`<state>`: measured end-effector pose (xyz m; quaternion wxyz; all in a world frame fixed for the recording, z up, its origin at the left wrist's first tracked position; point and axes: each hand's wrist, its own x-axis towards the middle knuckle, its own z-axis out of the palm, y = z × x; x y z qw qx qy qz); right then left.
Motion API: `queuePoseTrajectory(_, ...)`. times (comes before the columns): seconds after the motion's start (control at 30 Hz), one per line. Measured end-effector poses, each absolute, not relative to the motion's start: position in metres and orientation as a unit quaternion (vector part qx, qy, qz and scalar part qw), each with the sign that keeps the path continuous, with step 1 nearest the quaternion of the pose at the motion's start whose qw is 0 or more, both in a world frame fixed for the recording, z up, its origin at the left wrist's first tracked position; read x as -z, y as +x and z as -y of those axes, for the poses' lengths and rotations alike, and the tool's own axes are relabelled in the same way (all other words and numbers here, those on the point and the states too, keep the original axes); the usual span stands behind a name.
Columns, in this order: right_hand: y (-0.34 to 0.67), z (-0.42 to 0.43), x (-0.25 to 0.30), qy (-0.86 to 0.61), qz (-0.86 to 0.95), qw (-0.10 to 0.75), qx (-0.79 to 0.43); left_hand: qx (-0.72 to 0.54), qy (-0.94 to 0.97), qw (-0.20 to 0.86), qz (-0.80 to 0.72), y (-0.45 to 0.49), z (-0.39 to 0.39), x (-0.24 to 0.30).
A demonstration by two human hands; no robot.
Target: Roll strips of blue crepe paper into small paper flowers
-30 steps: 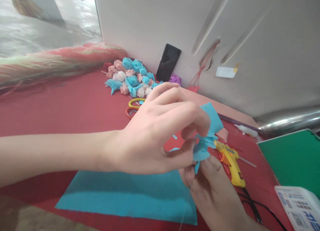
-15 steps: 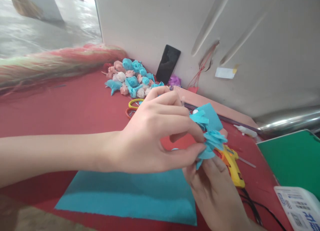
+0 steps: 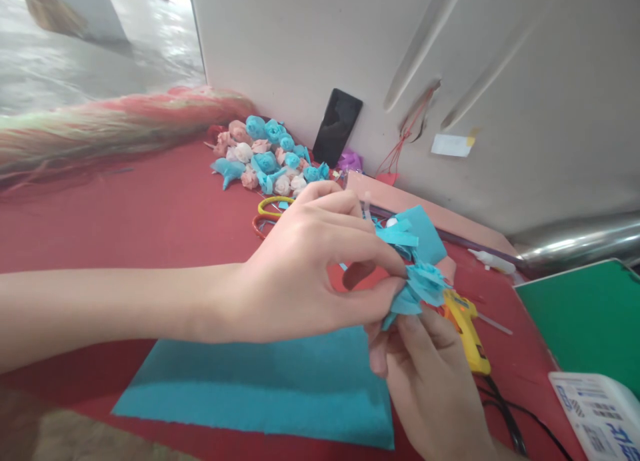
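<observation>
A blue paper flower [image 3: 425, 284] with layered, ruffled petals is held between my two hands. My left hand [image 3: 320, 261] reaches across from the left, its thumb and forefinger pinching a petal edge. Below the flower, my right hand [image 3: 433, 374] has its fingers closed around the base, which they hide. A blue paper sheet [image 3: 250, 388] lies flat on the red table under my hands. Right behind the flower rest cut blue paper strips [image 3: 397, 234] and a folded blue paper piece [image 3: 423, 231].
A yellow glue gun [image 3: 465, 331] with a black cord lies right of my hands. Scissors [image 3: 275, 204] sit behind my left hand. Finished paper flowers [image 3: 265, 161] are heaped near a leaning phone [image 3: 337, 128]. A green board [image 3: 585, 321] and white box [image 3: 595, 414] occupy the right.
My right hand has shifted slightly and its fingers have changed position under the flower. The flower has turned and moved a little to the left. My left hand still pinches its edge.
</observation>
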<state>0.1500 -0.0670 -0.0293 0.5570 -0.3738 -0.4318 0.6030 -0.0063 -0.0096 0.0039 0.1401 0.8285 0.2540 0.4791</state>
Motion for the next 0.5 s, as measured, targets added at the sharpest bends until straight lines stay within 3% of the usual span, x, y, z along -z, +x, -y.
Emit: queuePoseTrajectory(0.5, 0.1510, 0.0718, 0.0276, -0.362, 0.397, 0.519, -0.665, -0.509, 0.828, 0.059, -0.227, -0.0061, 0.0050, -0.0012)
